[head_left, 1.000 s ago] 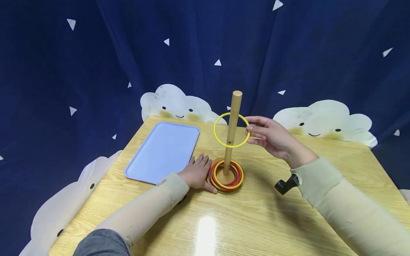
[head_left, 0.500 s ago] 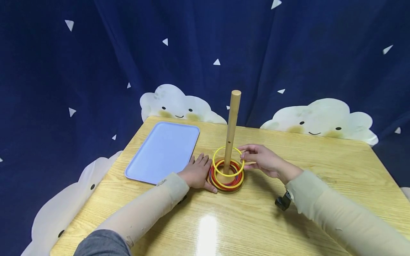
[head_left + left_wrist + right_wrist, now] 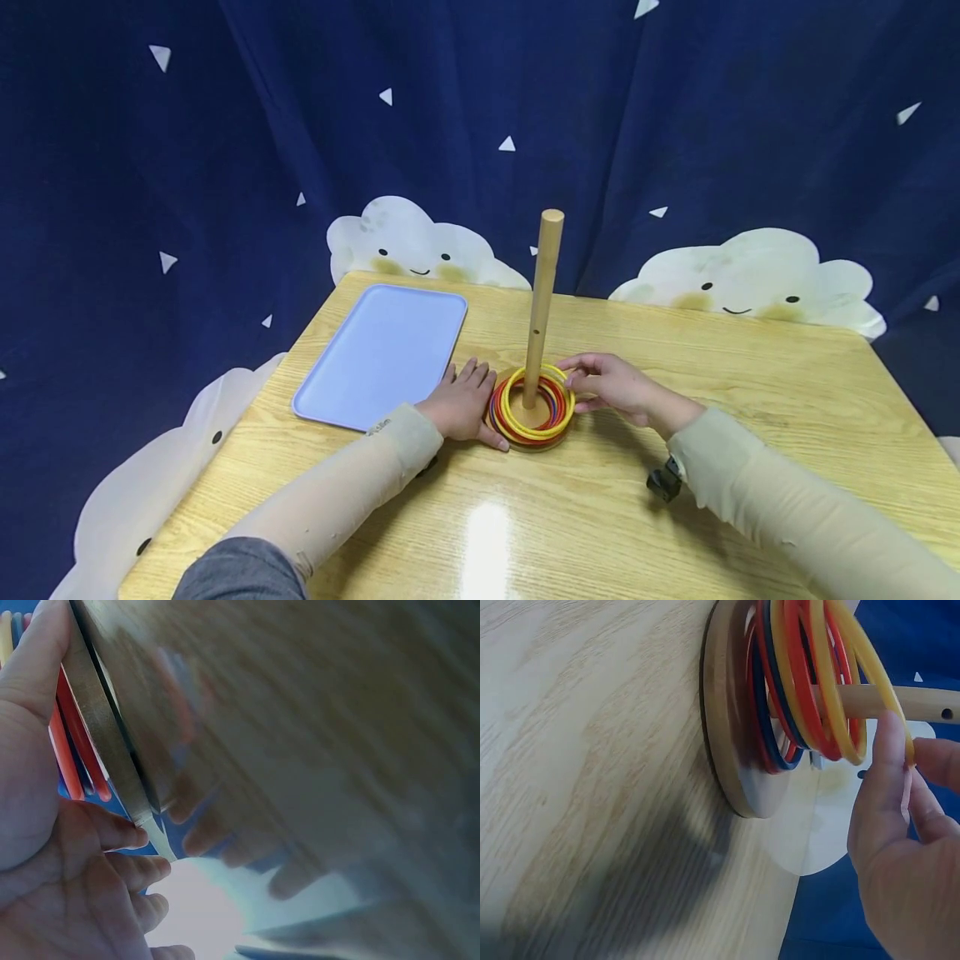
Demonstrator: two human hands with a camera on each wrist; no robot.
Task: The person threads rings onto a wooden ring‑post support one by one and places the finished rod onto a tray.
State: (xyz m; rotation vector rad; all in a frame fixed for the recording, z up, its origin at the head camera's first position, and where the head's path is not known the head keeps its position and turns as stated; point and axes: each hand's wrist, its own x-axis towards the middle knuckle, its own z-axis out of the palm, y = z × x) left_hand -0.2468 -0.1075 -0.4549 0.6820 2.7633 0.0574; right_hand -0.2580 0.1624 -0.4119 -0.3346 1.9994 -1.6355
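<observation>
Pinched between thumb and fingers of my right hand (image 3: 618,390) is a yellow ring (image 3: 890,696), which encircles the upright wooden peg (image 3: 546,283). It tilts at the top of a stack of red, blue and yellow rings; the side near my hand stands off the stack in the right wrist view. The stack lies around the foot of the peg on a round wooden base (image 3: 724,727). My left hand (image 3: 463,408) rests beside the base with fingers spread and thumb along its near edge. In the left wrist view the thumb covers part of the rings.
A light blue tray (image 3: 382,354) lies left of the peg, close to my left hand. The wooden table (image 3: 600,517) ends in front of a dark blue curtain (image 3: 450,108) with cloud cutouts.
My right hand has brought the yellow ring down along the peg, from about mid-height to the stack. The left hand has stayed in place at the base.
</observation>
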